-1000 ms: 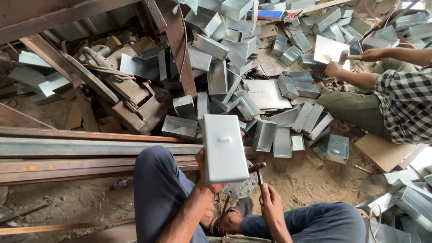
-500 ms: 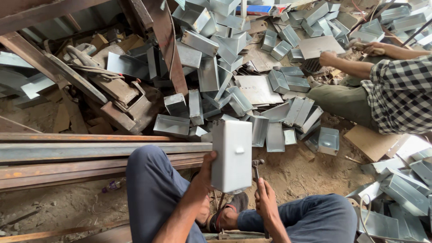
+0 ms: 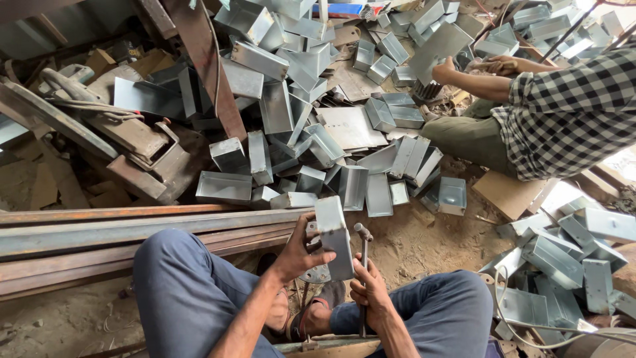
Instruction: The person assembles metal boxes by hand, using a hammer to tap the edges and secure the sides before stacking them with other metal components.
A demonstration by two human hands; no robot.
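Over the rusty steel beams (image 3: 99,229) we see our left hand (image 3: 298,248) grasping 1 galvanized sheet-metal box (image 3: 334,235) upright, long axis near vertical, touching and just left of the hammer (image 3: 363,265) that our right hand (image 3: 371,292) clenches.

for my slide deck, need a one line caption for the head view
Left hand steadies a grey metal box on edge; right hand grips a hammer beside it.

A grey sheet-metal box (image 3: 334,237) is standing on edge, tilting slightly, at six o'clock between the knees. A slim metal hammer (image 3: 363,265) is standing upright just beside the box at its three o'clock, head pointing up.
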